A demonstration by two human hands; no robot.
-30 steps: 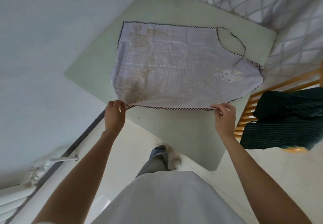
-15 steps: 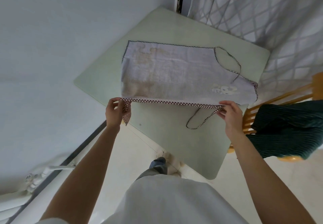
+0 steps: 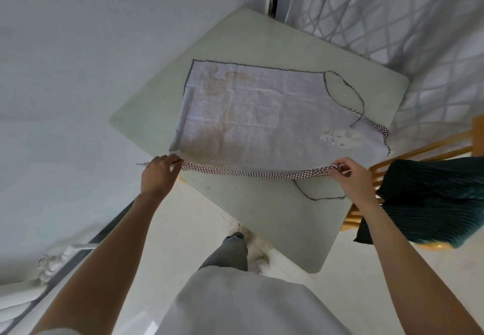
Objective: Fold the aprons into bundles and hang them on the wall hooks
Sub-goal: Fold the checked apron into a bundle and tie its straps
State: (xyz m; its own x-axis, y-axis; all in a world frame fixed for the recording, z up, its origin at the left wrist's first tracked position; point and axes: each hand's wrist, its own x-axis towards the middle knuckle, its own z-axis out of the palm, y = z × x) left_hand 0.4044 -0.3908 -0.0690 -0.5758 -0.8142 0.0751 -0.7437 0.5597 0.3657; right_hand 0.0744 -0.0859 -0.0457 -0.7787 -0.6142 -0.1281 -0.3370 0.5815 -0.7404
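Nearest, at about seven o'clock, the left hand point(image 3: 157, 176) pinches one end of the apron's point(image 3: 251, 120) near edge; at about four o'clock the right hand point(image 3: 353, 177) pinches the other end, the checkered hem stretched between them just above the pale green tabletop point(image 3: 275, 217). A thin tie string point(image 3: 314, 197) droops below the hem. Farther off, toward twelve, the apron lies flat on the tabletop, its neck loop point(image 3: 348, 94) at one o'clock. At three o'clock a dark green cloth point(image 3: 432, 201) drapes a wooden chair point(image 3: 419, 151).
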